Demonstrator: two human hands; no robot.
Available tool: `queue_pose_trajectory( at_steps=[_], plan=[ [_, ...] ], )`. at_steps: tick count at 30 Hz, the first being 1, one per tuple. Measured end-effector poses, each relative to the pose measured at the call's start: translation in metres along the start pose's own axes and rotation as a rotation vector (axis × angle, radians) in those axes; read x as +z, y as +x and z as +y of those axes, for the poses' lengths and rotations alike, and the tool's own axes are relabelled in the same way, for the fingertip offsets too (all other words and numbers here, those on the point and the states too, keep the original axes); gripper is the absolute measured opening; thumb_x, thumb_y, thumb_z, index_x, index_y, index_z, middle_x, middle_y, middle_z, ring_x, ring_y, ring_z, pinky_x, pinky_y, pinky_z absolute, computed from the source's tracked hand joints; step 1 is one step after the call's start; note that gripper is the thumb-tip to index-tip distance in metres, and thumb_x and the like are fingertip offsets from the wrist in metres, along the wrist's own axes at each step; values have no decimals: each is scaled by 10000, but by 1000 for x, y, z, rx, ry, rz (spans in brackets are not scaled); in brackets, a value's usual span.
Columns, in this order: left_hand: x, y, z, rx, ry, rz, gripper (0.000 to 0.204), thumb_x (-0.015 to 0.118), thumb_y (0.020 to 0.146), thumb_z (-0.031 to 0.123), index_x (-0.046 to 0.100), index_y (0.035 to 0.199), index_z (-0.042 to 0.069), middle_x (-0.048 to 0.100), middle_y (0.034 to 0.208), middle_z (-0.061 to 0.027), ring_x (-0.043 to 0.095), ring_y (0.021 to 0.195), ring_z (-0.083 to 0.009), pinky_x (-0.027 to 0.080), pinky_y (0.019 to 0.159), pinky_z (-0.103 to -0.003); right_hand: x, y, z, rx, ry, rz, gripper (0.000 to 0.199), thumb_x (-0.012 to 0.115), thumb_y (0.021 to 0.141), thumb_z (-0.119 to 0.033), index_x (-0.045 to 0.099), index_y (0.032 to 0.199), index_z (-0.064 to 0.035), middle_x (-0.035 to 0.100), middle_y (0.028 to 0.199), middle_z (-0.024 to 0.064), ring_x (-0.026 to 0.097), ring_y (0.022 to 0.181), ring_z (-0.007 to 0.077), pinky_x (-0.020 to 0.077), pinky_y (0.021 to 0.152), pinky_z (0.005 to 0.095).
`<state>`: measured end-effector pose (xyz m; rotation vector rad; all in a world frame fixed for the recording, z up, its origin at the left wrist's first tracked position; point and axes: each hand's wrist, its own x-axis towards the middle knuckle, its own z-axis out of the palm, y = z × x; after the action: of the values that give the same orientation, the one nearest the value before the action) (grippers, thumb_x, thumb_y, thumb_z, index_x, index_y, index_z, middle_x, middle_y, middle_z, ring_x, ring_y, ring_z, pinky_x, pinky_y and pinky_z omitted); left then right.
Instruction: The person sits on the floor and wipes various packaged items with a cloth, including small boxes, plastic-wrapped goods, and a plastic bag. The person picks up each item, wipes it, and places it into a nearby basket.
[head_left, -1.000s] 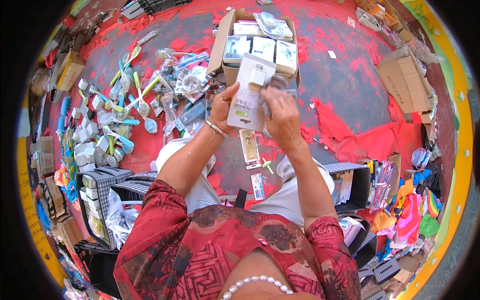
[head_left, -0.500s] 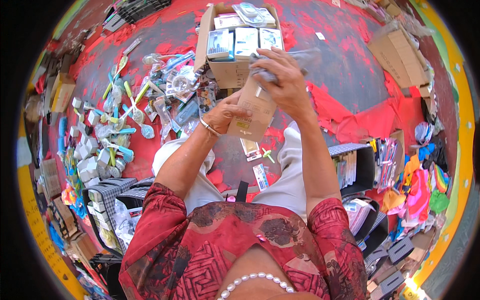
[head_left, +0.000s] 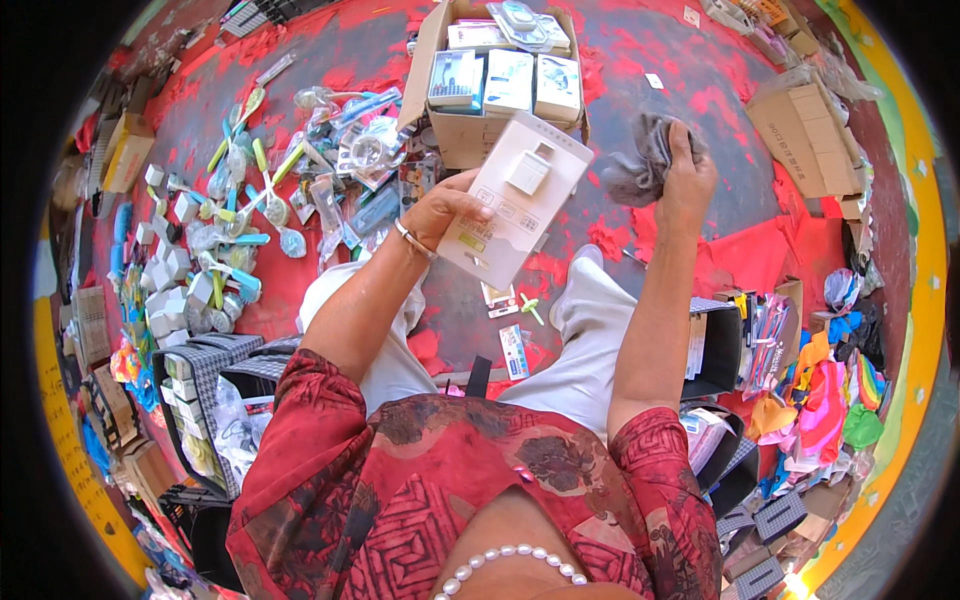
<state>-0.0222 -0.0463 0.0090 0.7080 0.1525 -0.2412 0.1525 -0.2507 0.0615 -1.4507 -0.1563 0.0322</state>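
Observation:
My left hand (head_left: 444, 212) grips a flat white package (head_left: 540, 215) by its left edge, thumb on the front. A white device with a square body is pictured on the package, which is tilted. Off to the right, my right hand (head_left: 688, 178) is closed around a crumpled grey cloth (head_left: 637, 165), apart from the package. Just beyond the package stands an open cardboard box (head_left: 465, 142) filled with similar boxed items (head_left: 509, 82). Between my legs lie a small green plastic piece (head_left: 530, 309) and a blue-and-white packet (head_left: 514, 352).
Bagged brushes and other wrapped goods (head_left: 265, 200) are heaped at the left, beside small white boxes (head_left: 172, 312). Checkered baskets (head_left: 712, 345) flank me on both sides. A cardboard carton (head_left: 805, 130) sits far right, above colourful bags (head_left: 825, 390). Torn red sheeting (head_left: 745, 260) covers parts of the floor.
The cloth has come off the package and moved right with my right hand. The package has turned, from its brown side to its white printed face.

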Motion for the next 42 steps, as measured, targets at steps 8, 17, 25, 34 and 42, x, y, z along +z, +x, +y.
queue_pose_trajectory(
  at_steps=[8,17,25,34,42],
  plan=[
    [3,7,0,-187,174,-164,866,657,639,89,240,1396,39,511,1223,-117,555,1045,-198,446,887,-306,28,-26,7,293,-203,-773,255,712,725,-184,640,908,-22,624,802,39,573,683,114,469,625,250],
    [-7,14,16,183,-477,-232,843,461,806,625,249,1376,43,308,1410,-140,285,1311,-276,229,1069,-467,26,-14,34,449,475,-88,136,600,796,-36,579,923,9,620,837,89,622,729,198,532,687,336],
    [11,31,-9,365,-240,-19,619,492,881,395,266,1366,86,370,1371,-84,343,1269,-235,239,1072,-390,70,-74,45,469,545,1,176,576,847,-89,536,981,18,600,929,95,616,819,213,541,734,370],
    [2,13,22,281,-267,33,523,378,929,353,313,1321,13,454,1292,-169,463,1176,-313,368,988,-466,54,-66,15,230,425,-147,287,510,912,-267,564,968,9,601,757,50,601,674,148,490,613,270],
    [-10,23,2,60,-244,158,579,288,910,549,426,1262,110,559,1137,-64,560,1020,-225,465,873,-403,70,-88,20,-559,-683,-593,221,593,801,-179,589,989,-62,539,1058,149,485,1037,321,366,908,406]
  ],
)
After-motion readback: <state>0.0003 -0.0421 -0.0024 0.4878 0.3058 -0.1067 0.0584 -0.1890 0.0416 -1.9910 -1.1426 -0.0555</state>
